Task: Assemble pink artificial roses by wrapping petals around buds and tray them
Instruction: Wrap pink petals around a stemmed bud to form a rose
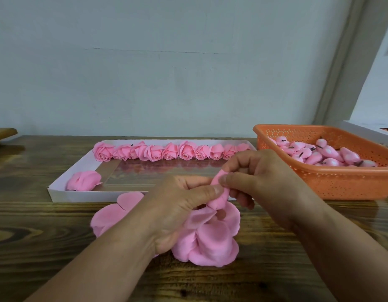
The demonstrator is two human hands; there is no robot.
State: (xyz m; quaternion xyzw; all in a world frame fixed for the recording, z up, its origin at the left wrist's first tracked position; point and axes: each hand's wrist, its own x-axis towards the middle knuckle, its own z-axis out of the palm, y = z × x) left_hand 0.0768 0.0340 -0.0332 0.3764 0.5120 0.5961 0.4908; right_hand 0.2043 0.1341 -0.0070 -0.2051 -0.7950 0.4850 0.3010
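Over the table (36,247), the left hand (180,205) and right hand (260,177) both pinch the rolled bud (220,194), its loose petals (212,238) hanging below. Light, soft and easily creased, it is probably best held at the base. Finished roses (166,151) line the white tray (84,196). No writing is readable.

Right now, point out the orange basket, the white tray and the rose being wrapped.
orange basket (332,182): head view, on its perforated front wall.
white tray (84,196): head view, on its near front wall.
rose being wrapped (210,240): head view, on the loose lower petals below both hands.
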